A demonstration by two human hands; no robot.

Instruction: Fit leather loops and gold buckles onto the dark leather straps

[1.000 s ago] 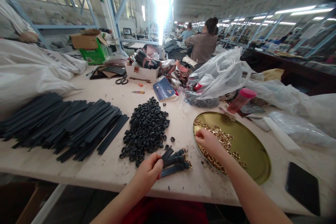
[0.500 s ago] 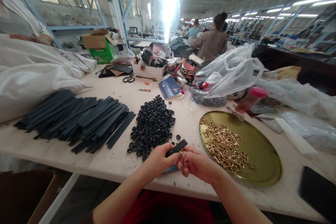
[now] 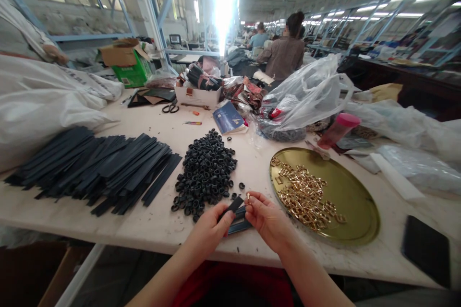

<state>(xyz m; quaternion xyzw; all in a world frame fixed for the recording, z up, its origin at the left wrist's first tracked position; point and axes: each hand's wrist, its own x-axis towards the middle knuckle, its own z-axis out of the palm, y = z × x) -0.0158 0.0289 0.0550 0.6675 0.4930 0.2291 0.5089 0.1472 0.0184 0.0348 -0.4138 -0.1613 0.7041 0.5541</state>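
Note:
Pinched in my left hand (image 3: 212, 225) is a dark strap (image 3: 235, 205), its free end pointing up and to the right. My right hand (image 3: 264, 218) is closed on a small gold buckle (image 3: 248, 196), held upright at the fingertips close to the strap's end. Under and between my hands lie more dark straps (image 3: 239, 227) on the table. Just beyond my left hand is a heap of small black loops (image 3: 205, 172). To the right of my right hand a round gold tray (image 3: 355, 201) carries a pile of gold buckles (image 3: 306, 196).
Many dark strips (image 3: 118, 168) are piled on the left of the table (image 3: 144, 235). A black phone (image 3: 426, 249) lies at the right. Farther back are scissors (image 3: 170, 108), a blue booklet (image 3: 227, 118), a pink-lidded jar (image 3: 338, 130) and a plastic bag (image 3: 302, 100). Other people sit beyond.
My hands have moved slightly apart. The strap in my left hand has shifted left and down, and the buckle in my right hand now shows raised at the fingertips. The view has shifted slightly.

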